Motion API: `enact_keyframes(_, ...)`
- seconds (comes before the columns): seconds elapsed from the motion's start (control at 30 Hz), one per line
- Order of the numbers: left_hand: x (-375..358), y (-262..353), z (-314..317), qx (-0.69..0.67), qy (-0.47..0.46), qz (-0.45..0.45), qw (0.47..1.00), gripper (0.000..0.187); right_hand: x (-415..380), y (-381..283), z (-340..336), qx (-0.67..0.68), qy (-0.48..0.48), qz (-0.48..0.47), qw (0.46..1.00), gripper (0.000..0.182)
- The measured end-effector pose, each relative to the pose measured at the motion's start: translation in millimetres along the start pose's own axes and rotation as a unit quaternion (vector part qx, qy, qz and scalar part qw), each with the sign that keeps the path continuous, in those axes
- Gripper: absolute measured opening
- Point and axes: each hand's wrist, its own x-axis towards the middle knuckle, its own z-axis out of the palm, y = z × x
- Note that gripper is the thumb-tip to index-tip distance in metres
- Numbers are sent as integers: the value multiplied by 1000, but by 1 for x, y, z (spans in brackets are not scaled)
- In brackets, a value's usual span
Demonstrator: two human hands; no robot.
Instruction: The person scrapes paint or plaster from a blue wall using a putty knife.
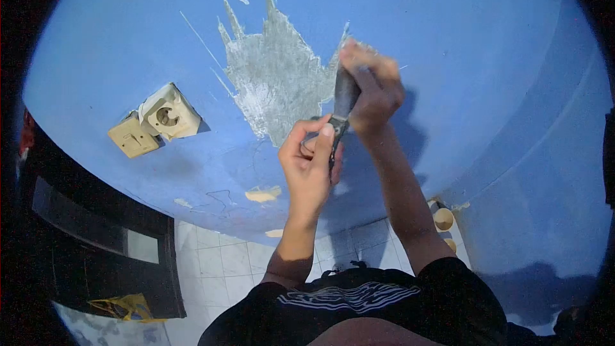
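My left hand [312,157] is closed around the dark handle of a putty knife [346,95], thumb on top near where the blade begins. The blade points up and slightly right. My right hand [377,86], a little blurred, has its bent fingers at the blade's upper end, gripping it there. Behind both hands is a blue wall [474,45] with a large scraped grey patch [275,70], jagged at its edges. Thin scratch lines run out around the patch.
A white power socket [169,115] and a cream switch [133,138] stick out from the wall at left. Smaller peeled spots [263,194] lie lower on the wall. White floor tiles [214,263] are below. Round cream-coloured items [443,219] stand by the right corner.
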Motion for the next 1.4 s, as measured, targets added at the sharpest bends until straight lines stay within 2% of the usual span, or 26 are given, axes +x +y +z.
enact_keyframes(0.07, 3, 4, 4, 18, -4, 34, 999, 19, 8, 0, 5, -7, 39, 23, 999, 25)
enact_keyframes(0.17, -9, -8, -2, 3, 9, 14, 1000, 20, -6, -6, -2, 24, 6, 26, 999, 23)
enact_keyframes(0.4, -1, 11, 6, -11, -31, 29, 999, 17, 13, 0, 5, 7, 49, 13, 999, 21)
enact_keyframes(0.47, -11, 0, 1, -4, 5, 16, 1000, 18, -3, -6, 0, 25, 14, 31, 999, 18)
enact_keyframes(0.57, 3, -3, 1, 12, -1, 22, 1000, 22, 0, 5, 5, -8, 30, 4, 1000, 16)
enact_keyframes(0.67, 10, 10, 19, -24, -14, 43, 999, 21, 26, 9, 3, 3, 24, 31, 999, 15)
enact_keyframes(0.77, 1, 1, 10, -24, -11, 16, 1000, 19, 11, 10, 4, 18, 35, -12, 999, 17)
enact_keyframes(0.83, 2, -6, 2, -15, -16, 42, 999, 18, 4, 5, 5, 4, 33, -6, 999, 17)
enact_keyframes(0.93, 10, 8, 6, -46, -35, 1, 998, 21, 14, 8, 4, -5, 30, 3, 1000, 17)
enact_keyframes(1.1, -1, -4, 2, -51, -15, 2, 999, 22, 7, 5, 3, -1, 22, 10, 1000, 16)
enact_keyframes(1.17, 2, -1, 4, -38, -13, 11, 999, 22, 9, 8, 5, -5, 35, -31, 999, 17)
enact_keyframes(1.3, 12, 5, 11, -59, -40, 19, 997, 21, 27, 7, 2, -5, 46, -18, 999, 19)
enact_keyframes(1.4, 1, -2, 4, -52, -20, 11, 998, 19, 17, 6, -1, -17, 11, -14, 1000, 21)
